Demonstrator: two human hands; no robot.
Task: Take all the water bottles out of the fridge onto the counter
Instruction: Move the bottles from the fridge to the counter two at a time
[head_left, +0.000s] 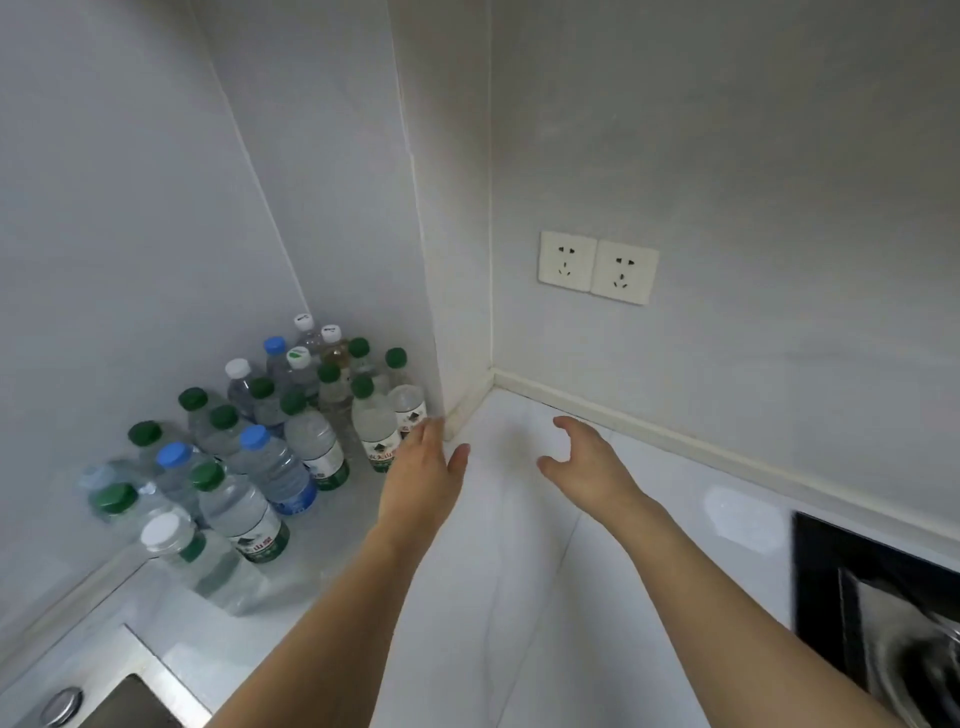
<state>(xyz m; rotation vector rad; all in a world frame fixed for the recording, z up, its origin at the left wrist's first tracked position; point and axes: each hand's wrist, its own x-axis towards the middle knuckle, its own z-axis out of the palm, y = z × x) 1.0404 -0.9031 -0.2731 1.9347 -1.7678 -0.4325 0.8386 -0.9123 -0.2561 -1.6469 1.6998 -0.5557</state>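
Observation:
Several clear water bottles (270, 447) with green, blue and white caps stand packed together on the white counter (519, 571), in the left corner against the wall. My left hand (423, 467) reaches forward with straight fingers, right beside the nearest green-capped bottle (374, 431) and holding nothing. My right hand (587, 457) hovers over the bare counter further right, fingers loosely spread and empty. The fridge is out of view.
A steel sink (104, 696) sits at the bottom left. A black stove top (878, 597) lies at the right edge. A double wall socket (597, 267) is on the wall behind, and a wall corner (457, 395) juts out next to the bottles.

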